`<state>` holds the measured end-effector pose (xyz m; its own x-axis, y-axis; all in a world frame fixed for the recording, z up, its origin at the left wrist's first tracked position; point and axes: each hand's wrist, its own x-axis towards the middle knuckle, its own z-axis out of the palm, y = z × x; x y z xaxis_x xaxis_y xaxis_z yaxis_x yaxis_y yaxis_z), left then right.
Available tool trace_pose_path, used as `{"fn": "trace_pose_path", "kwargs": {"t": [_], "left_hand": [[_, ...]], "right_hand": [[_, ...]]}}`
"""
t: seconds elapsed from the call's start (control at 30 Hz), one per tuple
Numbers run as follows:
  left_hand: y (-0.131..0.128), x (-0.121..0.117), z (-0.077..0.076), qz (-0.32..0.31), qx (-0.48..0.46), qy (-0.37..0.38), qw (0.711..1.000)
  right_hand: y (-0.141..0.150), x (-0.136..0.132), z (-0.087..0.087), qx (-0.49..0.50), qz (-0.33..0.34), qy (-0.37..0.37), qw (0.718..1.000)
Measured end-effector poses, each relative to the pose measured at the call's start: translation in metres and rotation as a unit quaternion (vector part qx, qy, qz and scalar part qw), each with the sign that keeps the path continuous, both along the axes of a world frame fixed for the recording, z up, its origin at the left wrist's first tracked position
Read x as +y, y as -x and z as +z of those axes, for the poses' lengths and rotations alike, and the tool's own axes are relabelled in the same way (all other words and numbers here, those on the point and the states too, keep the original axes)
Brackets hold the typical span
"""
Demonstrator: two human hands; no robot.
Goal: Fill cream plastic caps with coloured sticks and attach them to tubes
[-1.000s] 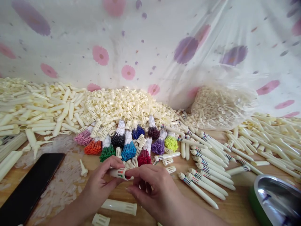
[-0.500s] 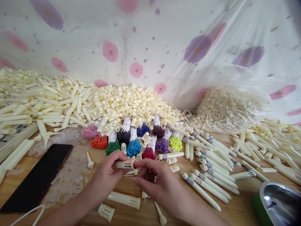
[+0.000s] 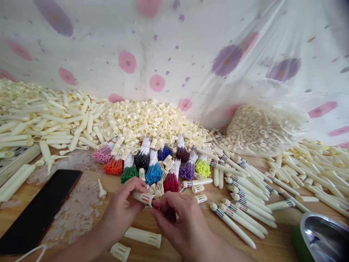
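My left hand point(image 3: 124, 203) is closed around a cream multicolour pen barrel point(image 3: 141, 197), which lies nearly level with its slotted end to the right. Coloured sliders show in the slots. At that end my right hand point(image 3: 182, 216) pinches with thumb and fingers; something small and dark shows by the fingertips, too hidden to name. Just beyond the hands stand bundles of coloured refills: red point(image 3: 171, 180), light blue point(image 3: 153, 171), green point(image 3: 129, 173) and purple point(image 3: 189, 169). Below the hands lie a slotted barrel point(image 3: 143, 237) and a short slotted collar point(image 3: 120, 251).
A heap of slotted collars point(image 3: 152, 122) fills the back, with barrels point(image 3: 54, 116) to its left. Pens with coloured sliders point(image 3: 234, 225) lie at right, before a clear bag of small parts point(image 3: 267, 127). A phone point(image 3: 40, 211) and a green-sided metal bowl point(image 3: 321, 236) flank the work.
My right hand has gone from a fingertip touching the barrel's end to a closer pinch there. The barrel's right end has tipped downward. The view has shifted slightly.
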<state>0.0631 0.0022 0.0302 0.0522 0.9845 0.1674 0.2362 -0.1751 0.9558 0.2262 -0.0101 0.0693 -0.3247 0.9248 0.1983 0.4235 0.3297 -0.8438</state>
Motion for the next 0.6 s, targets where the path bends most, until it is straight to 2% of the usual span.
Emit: {"fn": "trace_pose_path", "kwargs": {"t": [0.1, 0.17, 0.37, 0.47, 0.6], "left_hand": [[0.0003, 0.0013, 0.0023, -0.018, -0.032, 0.005, 0.999], [0.0015, 0.0012, 0.0031, -0.026, -0.051, -0.007, 0.998], [0.0048, 0.0003, -0.0011, -0.053, -0.082, -0.052, 0.994], [0.0039, 0.0, -0.0026, -0.062, -0.088, -0.053, 0.993], [-0.0016, -0.0017, -0.0003, -0.048, -0.114, -0.005, 0.992]], "right_hand": [[-0.0004, -0.0012, 0.0012, 0.025, 0.01, 0.049, 0.998], [-0.0011, -0.0028, 0.0026, 0.027, 0.017, 0.041, 0.999], [-0.003, -0.0072, 0.0062, -0.009, 0.033, -0.156, 0.987], [-0.002, -0.0073, 0.0068, -0.033, 0.049, -0.192, 0.98], [-0.0017, -0.0048, 0.0069, -0.109, 0.07, -0.233, 0.964]]}}
